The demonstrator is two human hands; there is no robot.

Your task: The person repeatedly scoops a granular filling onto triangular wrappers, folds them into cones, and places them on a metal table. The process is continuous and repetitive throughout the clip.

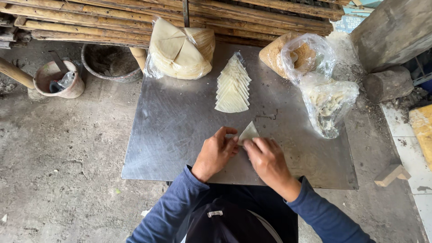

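Both hands on a pale triangular wrapper (249,132) near the steel table (171,135) front edge. Left hand (216,152) fingers curled, pinching its left edge; right hand (266,158) fingers pressing its lower right. Row of cut wrappers (232,85) at 12 o'clock, bagged wrapper stack (180,49) at 11, two plastic bags (324,85) at 2.

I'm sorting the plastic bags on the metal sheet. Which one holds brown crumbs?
The open clear bag at the far right corner; the one nearer holds pale pieces, the left one stacked wrappers.
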